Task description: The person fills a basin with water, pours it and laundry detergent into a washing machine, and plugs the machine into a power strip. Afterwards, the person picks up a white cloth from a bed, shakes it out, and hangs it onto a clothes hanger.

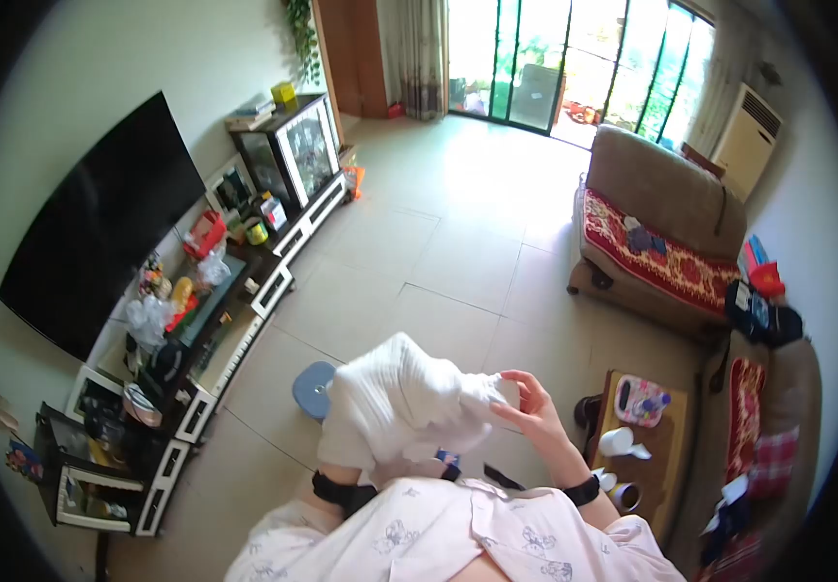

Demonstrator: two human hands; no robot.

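Note:
A white ribbed cloth garment (399,398) is bunched up in front of my chest. My left forearm goes into or under it, and the cloth covers my left hand and its fingers. On the other side, my right hand (532,412) pinches the garment's narrow right end between thumb and fingers. The fabric bulges over the covered hand and stretches toward the right one. Each of my wrists has a black band. Just beyond the garment, at its left, a blue stool (313,390) is partly hidden.
A TV cabinet (215,364) with bags and odds and ends runs along the left wall, below a large television (98,228). To the right are a wooden low table (666,456) with paper rolls and a brown sofa (657,242). Tiled floor (448,281) stretches toward glass doors.

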